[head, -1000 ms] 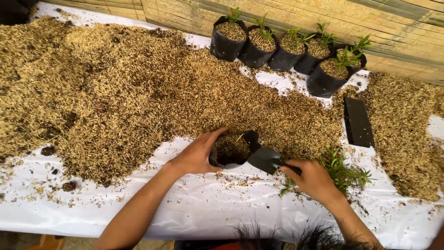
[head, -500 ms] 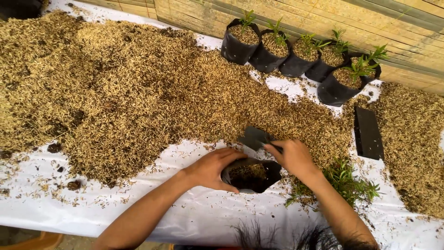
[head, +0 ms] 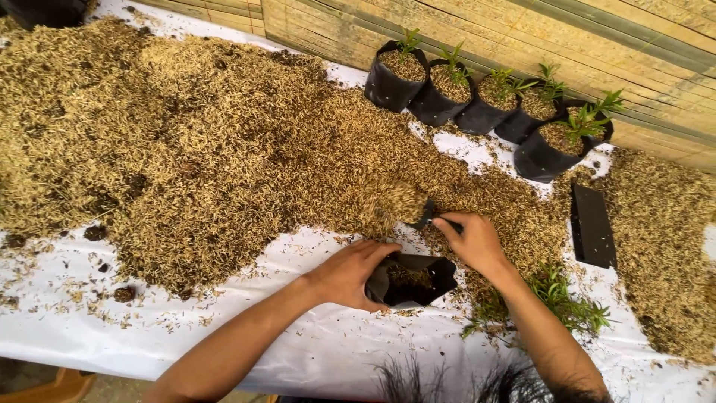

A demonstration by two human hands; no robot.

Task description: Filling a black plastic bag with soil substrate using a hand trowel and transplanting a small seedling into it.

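My left hand (head: 349, 273) grips the rim of a small black grow bag (head: 412, 279) that stands on the white sheet, partly filled with husk mix. My right hand (head: 474, 240) holds a dark scoop (head: 426, 215) by its handle just above and behind the bag. The scoop's blade is pushed into the big heap of golden rice husk (head: 201, 142) and carries a mound of it. Loose green seedlings (head: 563, 302) lie to the right of my right wrist.
Several filled black bags with seedlings (head: 485, 97) stand in a row against the bamboo wall at the back. A flat empty black bag (head: 592, 224) lies at right, beside a second husk pile (head: 664, 239). The white plastic sheet (head: 112, 336) covers the table to its front edge.
My right hand moved the scoop from beside the bag up into the husk heap and loaded it. The left hand stayed on the bag's rim. The view shifted slightly.
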